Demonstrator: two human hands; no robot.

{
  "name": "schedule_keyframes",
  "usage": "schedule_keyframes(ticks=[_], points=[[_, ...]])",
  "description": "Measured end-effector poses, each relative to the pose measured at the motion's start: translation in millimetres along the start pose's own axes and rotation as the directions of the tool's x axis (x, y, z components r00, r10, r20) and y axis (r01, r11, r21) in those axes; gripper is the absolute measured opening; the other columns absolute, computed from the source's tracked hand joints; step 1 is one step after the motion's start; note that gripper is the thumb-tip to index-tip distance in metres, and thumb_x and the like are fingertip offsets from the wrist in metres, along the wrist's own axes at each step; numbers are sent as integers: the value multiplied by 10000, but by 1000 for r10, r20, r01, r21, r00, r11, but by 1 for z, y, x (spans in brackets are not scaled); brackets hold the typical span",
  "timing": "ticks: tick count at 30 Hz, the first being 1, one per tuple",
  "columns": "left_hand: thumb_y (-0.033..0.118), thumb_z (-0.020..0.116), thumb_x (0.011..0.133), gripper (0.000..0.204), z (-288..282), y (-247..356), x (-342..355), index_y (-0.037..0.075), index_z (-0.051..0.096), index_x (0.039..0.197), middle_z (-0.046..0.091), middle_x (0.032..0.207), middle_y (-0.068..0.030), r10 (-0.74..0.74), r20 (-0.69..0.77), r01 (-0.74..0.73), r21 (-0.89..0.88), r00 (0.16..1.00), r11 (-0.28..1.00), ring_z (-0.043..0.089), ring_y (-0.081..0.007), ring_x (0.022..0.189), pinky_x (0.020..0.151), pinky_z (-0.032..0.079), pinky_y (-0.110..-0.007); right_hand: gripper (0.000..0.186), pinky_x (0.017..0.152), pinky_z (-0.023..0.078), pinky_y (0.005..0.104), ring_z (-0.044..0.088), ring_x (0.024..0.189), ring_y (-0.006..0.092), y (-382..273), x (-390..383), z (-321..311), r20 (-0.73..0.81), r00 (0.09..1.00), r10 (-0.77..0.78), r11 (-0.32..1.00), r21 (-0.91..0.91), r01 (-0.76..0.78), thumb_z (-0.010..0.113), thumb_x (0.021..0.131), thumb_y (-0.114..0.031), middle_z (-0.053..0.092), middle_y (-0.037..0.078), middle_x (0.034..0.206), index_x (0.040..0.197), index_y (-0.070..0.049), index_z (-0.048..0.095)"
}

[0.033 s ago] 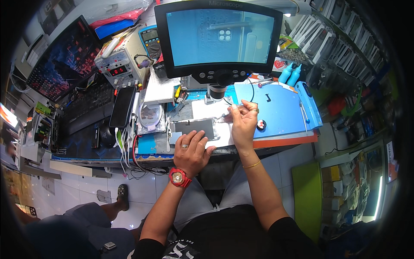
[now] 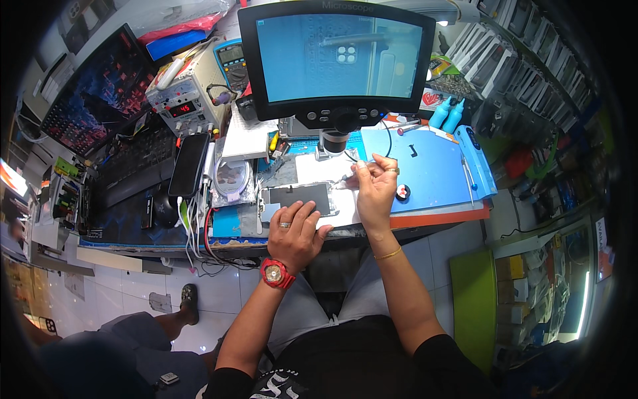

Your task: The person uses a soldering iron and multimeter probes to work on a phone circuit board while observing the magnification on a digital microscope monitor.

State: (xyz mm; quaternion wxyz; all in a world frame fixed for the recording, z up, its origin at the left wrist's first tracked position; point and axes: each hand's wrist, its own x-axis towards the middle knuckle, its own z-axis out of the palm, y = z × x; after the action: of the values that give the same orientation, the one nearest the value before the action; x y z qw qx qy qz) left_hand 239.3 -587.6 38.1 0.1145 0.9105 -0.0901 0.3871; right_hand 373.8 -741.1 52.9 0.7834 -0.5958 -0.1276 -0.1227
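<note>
A flat phone display part, with a dark rectangular back and a pale metal rim, lies on the work mat under the microscope. Across its near edge rest the flat fingers of my left hand, pressing on it without wrapping round it. My right hand is raised just beyond the part's right end, thumb and forefinger pinched together; what they hold, if anything, is too small to make out. Beneath that hand lies a white sheet. A small round container with a dark rim stands to its right.
A microscope monitor rises behind my hands, its lens hanging low. On the right is a blue mat with a small black part and tweezers. A dark phone, cables and a power supply crowd the left.
The red reading on the power supply differs. Both hands and the display part stay in place.
</note>
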Motion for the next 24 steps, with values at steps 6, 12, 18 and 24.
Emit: schedule_keyframes(ticks=[6, 12, 18, 24], points=[[345, 789, 964, 379, -2, 1, 3, 66, 760, 1220, 733, 1375, -108, -29, 65, 27, 29, 997, 999, 640, -304, 1333, 1163, 448, -533, 319, 833, 606, 249, 725, 968, 129, -6, -3, 1, -16, 999, -34, 995, 89, 35, 646, 1093, -21, 694, 111, 1067, 1342, 15, 450], [358, 722, 998, 461, -4, 4, 7, 60, 727, 1350, 677, 1500, -114, -69, 138, 61, 58, 988, 996, 568, -306, 1454, 1257, 355, -555, 319, 877, 597, 257, 722, 1025, 140, -7, -14, -10, -13, 1000, -16, 993, 113, 18, 647, 1095, -22, 681, 115, 1104, 1342, 10, 448], [413, 708, 1013, 492, -3, 4, 7, 62, 737, 1356, 674, 1507, -127, -81, 156, 69, 77, 984, 995, 578, -319, 1452, 1240, 380, -590, 306, 883, 638, 298, 730, 1040, 163, -2, -14, -9, -1, 999, -34, 999, 12, 34, 620, 1099, 0, 672, 131, 1117, 1343, -1, 435], [419, 697, 1015, 499, -3, 4, 7, 61, 734, 1361, 667, 1518, -134, -102, 166, 89, 82, 981, 993, 559, -323, 1476, 1255, 363, -596, 305, 920, 625, 287, 725, 1067, 164, -3, -14, -8, -16, 1000, -26, 1000, 9, 27, 622, 1101, -4, 669, 140, 1130, 1341, 4, 435]])
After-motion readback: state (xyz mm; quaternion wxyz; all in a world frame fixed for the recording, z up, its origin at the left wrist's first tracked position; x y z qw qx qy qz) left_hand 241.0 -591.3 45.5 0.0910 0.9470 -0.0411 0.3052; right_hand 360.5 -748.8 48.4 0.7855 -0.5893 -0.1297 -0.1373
